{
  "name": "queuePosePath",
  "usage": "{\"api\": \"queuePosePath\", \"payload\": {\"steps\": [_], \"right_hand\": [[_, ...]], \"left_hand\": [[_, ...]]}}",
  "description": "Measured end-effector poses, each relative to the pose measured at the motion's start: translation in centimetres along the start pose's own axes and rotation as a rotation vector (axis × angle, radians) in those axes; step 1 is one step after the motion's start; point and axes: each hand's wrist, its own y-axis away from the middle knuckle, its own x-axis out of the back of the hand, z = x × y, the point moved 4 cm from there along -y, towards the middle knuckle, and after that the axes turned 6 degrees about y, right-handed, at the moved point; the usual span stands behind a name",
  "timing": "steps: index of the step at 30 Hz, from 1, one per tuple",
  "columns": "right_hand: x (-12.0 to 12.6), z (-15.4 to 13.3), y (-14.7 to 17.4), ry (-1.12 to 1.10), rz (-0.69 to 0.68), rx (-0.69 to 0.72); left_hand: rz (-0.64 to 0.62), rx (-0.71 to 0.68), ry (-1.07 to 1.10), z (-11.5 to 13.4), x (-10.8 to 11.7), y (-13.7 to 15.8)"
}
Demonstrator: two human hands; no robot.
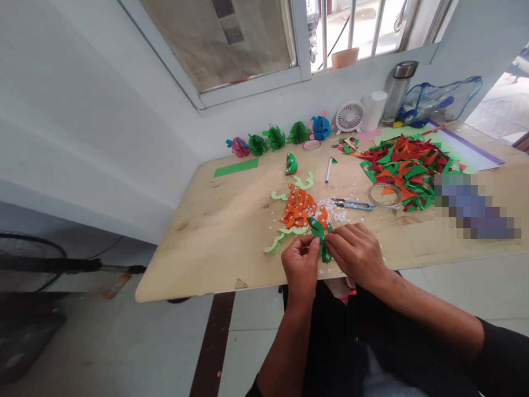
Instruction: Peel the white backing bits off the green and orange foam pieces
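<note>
Head view, green paper cutout between left grip and right grip, both pinched on it

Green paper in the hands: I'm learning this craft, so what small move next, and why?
Perhaps peel a white square off the green paper: the left hand holds it, the right hand is at it, and similar white bits lie loose on the table.

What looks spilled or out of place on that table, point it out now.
Small white bits lie loose around the blue-handled snips and orange cutouts, a few near the left hand; scattered rather than heaped, they look spilled.
</note>
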Motion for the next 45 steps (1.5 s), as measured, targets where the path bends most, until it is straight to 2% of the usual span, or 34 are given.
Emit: {"api": "queuePosePath", "payload": {"steps": [8, 12, 16, 21, 23, 26, 31, 34, 38, 42, 45], "right_hand": [[-0.7, -0.3, -0.2, 0.049, -0.015, 0.004], [-1.1, 0.2, -0.1, -0.036, -0.029, -0.060], [-0.9, 1.0, 0.0, -0.291, -0.062, -0.217], [-1.2, 2.6, 0.3, -0.665, -0.196, -0.560], [-1.5, 3.2, 0.6, -0.765, -0.225, -0.664], [-1.7, 4.4, 1.3, -0.828, -0.198, -0.758], [-1.1, 6.4, 2.6, -0.593, -0.101, -0.692], [-1.1, 6.9, 3.2, -0.515, -0.112, -0.623], [-1.3, 7.3, 4.0, -0.467, -0.120, -0.666], [-1.4, 6.9, 3.9, -0.529, -0.141, -0.752], [-1.4, 5.5, 3.2, -0.770, -0.223, -0.779]], "left_hand": [[0.005, 0.015, 0.002, -0.5, 0.0, -0.2], [0.006, 0.060, 0.069, -0.6, 0.0, -0.2], [0.001, 0.132, 0.137, -0.3, -0.2, -0.2], [0.017, 0.230, 0.208, 0.2, -0.5, -0.1], [0.015, 0.280, 0.238, 0.1, -0.5, -0.1], [0.018, 0.321, 0.261, -0.1, -0.4, -0.3], [0.004, 0.322, 0.275, -0.1, -0.2, -0.4], [-0.014, 0.319, 0.277, 0.0, -0.3, -0.4], [-0.039, 0.309, 0.278, 0.1, -0.3, -0.4], [-0.046, 0.308, 0.273, 0.0, -0.4, -0.3], [-0.064, 0.311, 0.264, 0.1, -0.6, -0.1]]}}
